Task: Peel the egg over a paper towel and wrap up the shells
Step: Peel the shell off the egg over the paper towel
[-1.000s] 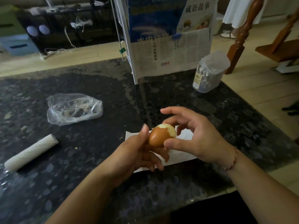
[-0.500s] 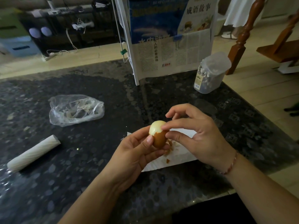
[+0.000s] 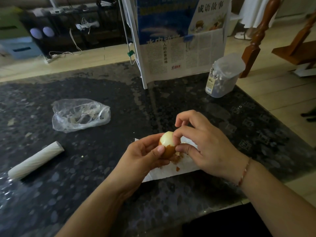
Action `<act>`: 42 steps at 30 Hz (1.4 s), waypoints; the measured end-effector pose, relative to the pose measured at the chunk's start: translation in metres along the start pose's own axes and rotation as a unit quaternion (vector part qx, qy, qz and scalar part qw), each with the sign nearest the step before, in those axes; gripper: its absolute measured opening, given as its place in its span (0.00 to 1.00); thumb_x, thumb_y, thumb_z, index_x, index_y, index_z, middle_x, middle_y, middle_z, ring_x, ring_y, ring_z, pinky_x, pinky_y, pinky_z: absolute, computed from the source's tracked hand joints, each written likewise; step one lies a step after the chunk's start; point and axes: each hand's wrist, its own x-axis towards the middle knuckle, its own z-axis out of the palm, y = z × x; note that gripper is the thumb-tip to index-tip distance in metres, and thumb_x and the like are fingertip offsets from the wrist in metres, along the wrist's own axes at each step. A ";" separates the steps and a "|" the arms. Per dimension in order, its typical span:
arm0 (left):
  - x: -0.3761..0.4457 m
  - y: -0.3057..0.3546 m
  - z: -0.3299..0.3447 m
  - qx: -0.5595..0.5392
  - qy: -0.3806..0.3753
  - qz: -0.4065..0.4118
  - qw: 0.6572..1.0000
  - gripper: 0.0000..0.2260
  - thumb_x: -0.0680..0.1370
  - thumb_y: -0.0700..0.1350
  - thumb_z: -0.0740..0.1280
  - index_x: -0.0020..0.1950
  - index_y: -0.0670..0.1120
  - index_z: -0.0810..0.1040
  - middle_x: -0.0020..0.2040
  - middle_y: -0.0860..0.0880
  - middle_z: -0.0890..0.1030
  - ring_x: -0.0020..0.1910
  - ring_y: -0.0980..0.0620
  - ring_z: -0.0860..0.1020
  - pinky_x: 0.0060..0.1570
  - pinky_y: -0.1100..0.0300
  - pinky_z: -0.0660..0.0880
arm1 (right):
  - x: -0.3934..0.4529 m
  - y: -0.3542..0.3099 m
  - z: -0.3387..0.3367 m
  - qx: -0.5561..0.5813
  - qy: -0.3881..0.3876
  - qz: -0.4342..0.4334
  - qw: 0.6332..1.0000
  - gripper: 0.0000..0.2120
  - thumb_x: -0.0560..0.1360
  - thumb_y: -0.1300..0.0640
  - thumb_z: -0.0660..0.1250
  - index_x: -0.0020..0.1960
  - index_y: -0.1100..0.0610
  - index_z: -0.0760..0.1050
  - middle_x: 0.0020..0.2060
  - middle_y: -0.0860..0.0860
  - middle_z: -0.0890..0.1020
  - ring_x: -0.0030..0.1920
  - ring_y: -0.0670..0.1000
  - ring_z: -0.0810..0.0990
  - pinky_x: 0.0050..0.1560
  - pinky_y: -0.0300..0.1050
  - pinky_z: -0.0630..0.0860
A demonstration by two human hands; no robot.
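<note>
The left hand (image 3: 145, 154) cradled the egg (image 3: 168, 145), its thumb on the shelled lower half; the right hand (image 3: 201, 144) pinched shell at the bared top. The peeled white looked slick and soft, best held lightly by the shelled part.

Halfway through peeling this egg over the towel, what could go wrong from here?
1. Shell bits could miss the paper towel: the egg is held near its left part, and the fragments lie close to that side, by the dark counter.
2. The left hand holds the egg with only thumb and fingers around the remaining brown shell; as that comes off, the smooth white may slip from the grip.
3. The right hand picking hard might gouge the white.
</note>
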 end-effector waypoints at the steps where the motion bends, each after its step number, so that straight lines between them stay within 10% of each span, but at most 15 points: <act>1: 0.000 0.000 0.001 -0.001 0.001 -0.003 1.000 0.18 0.77 0.45 0.66 0.67 0.47 0.77 0.59 0.43 0.84 0.57 0.43 0.82 0.53 0.57 0.80 | 0.000 0.000 0.000 -0.003 0.003 -0.001 1.000 0.07 0.71 0.55 0.73 0.45 0.49 0.75 0.55 0.45 0.68 0.50 0.47 0.71 0.38 0.44 0.76; 13: 0.002 0.001 0.007 -0.096 0.016 -0.015 0.995 0.18 0.76 0.46 0.63 0.65 0.43 0.77 0.55 0.37 0.84 0.46 0.46 0.84 0.46 0.58 0.81 | 0.000 0.001 0.008 0.019 0.054 0.010 0.998 0.04 0.75 0.61 0.67 0.45 0.54 0.75 0.49 0.46 0.74 0.49 0.45 0.72 0.42 0.42 0.75; 23: 0.002 0.006 0.000 -0.200 -0.007 -0.045 0.979 0.21 0.76 0.47 0.68 0.67 0.40 0.76 0.61 0.35 0.80 0.45 0.48 0.82 0.45 0.58 0.81 | -0.003 0.011 0.006 0.009 -0.069 0.104 0.992 0.12 0.75 0.41 0.62 0.47 0.45 0.82 0.38 0.41 0.82 0.41 0.42 0.78 0.43 0.48 0.77; 29: 0.004 0.005 0.005 -0.134 -0.011 -0.032 0.990 0.16 0.79 0.47 0.64 0.63 0.42 0.80 0.53 0.39 0.82 0.41 0.51 0.78 0.45 0.57 0.75 | -0.002 0.006 0.008 0.167 0.111 0.121 0.972 0.12 0.72 0.43 0.69 0.54 0.45 0.78 0.39 0.41 0.80 0.41 0.45 0.80 0.37 0.32 0.75; 42: 0.005 0.008 0.023 0.132 -0.006 0.066 0.989 0.17 0.81 0.54 0.57 0.65 0.50 0.76 0.41 0.48 0.76 0.38 0.52 0.71 0.38 0.60 0.72 | -0.002 0.001 0.011 0.389 0.006 0.185 0.902 0.14 0.74 0.58 0.71 0.60 0.50 0.78 0.53 0.47 0.82 0.54 0.49 0.82 0.51 0.52 0.82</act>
